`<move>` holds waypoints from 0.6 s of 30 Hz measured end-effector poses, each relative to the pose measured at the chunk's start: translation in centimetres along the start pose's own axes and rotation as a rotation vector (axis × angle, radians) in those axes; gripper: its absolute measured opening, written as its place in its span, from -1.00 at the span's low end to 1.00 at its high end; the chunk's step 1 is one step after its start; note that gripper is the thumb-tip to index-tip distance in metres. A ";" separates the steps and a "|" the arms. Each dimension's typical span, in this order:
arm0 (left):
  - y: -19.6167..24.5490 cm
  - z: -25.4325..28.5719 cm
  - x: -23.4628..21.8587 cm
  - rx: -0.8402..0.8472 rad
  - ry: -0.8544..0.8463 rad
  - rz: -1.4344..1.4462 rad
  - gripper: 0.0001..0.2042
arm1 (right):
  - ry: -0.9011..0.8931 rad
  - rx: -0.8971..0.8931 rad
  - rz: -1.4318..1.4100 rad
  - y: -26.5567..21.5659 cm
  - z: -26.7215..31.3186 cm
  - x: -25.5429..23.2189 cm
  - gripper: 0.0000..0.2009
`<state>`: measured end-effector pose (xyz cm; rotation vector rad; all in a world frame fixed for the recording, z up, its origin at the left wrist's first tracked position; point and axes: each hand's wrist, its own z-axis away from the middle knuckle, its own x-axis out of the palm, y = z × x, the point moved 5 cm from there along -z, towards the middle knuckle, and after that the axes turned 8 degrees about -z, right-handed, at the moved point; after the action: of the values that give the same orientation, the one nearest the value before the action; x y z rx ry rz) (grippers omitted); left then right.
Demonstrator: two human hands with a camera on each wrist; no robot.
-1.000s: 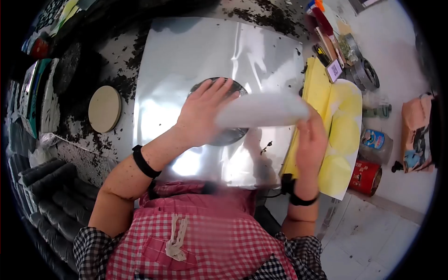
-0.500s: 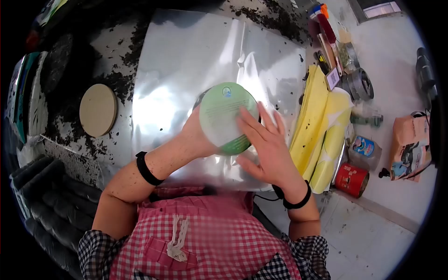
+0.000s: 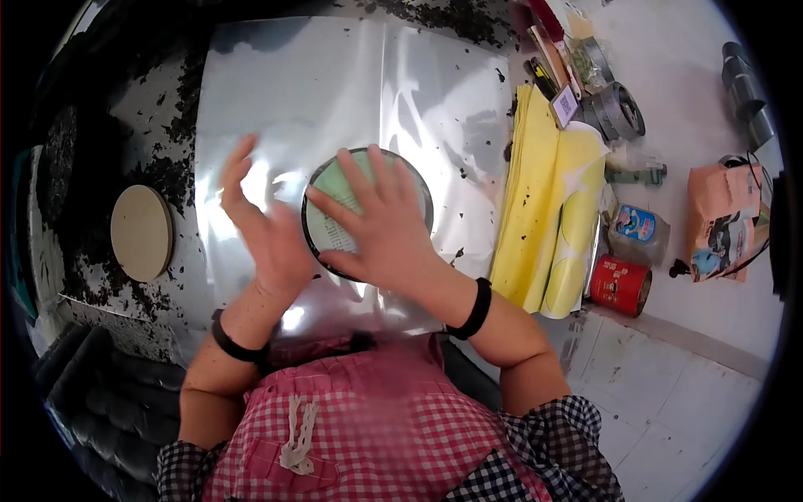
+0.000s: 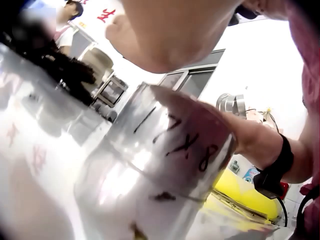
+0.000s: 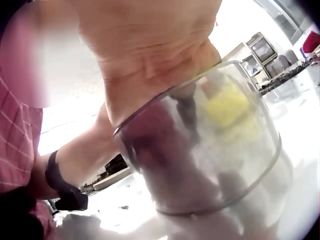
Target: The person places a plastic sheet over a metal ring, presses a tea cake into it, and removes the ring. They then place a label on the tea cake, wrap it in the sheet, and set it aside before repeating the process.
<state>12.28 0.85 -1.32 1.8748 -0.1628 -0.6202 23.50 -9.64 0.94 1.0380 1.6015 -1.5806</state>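
Observation:
A round shiny metal ring mould [image 4: 170,145] stands on a reflective sheet [image 3: 284,84] in front of me, with handwritten black marks on its side in the left wrist view. Inside its rim lies a green printed disc [image 3: 336,182]. My right hand [image 3: 389,222] rests over the disc, palm down with fingers spread, and covers much of it. Held apart to the left of the ring, my left hand [image 3: 272,230] has its fingers loosely extended and nothing in them. In the left wrist view the right forearm [image 4: 260,142] shows behind the ring.
A beige round board [image 3: 142,234] lies at the left among dark crumbs. Along the right side are folded yellow sheets [image 3: 529,209], a red can [image 3: 619,284], a clear labelled jar [image 3: 636,233] and a pink bag [image 3: 723,217]. Grey tape rolls [image 3: 615,110] sit at the far right.
The disc swung from edge-on in my right hand to flat over the ring, and now lies within its rim. My left hand has slid out from beneath it to the left.

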 end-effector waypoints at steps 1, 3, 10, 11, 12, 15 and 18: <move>1.9 -0.1 0.0 0.133 -0.164 -0.095 -0.37 | 0.062 -0.024 0.018 -0.3 -0.1 -0.5 -0.23; 4.0 0.2 2.7 0.428 -0.469 -0.366 -0.30 | 0.075 -0.011 -0.199 1.7 0.2 -1.1 -0.36; 5.1 2.0 4.9 0.628 -0.573 -0.635 -0.36 | 0.909 0.355 -0.853 4.1 7.0 1.6 -0.57; 5.0 1.9 4.6 0.667 -0.551 -0.632 -0.37 | 0.863 0.241 -0.783 3.8 7.1 0.8 -0.56; 4.9 1.7 3.9 0.713 -0.527 -0.633 -0.37 | 0.825 0.122 -0.714 3.1 6.6 0.2 -0.54; 5.3 3.1 3.6 0.717 -0.539 -0.706 -0.36 | 0.820 0.093 -0.727 1.3 7.4 -0.5 -0.59; 4.8 3.7 2.9 0.733 -0.509 -0.762 -0.35 | 0.872 0.000 -0.739 -0.4 6.5 -1.0 -0.65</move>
<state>13.85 -5.26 1.06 2.4357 0.0155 -1.7474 23.09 -16.20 1.63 1.3217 2.8222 -1.6418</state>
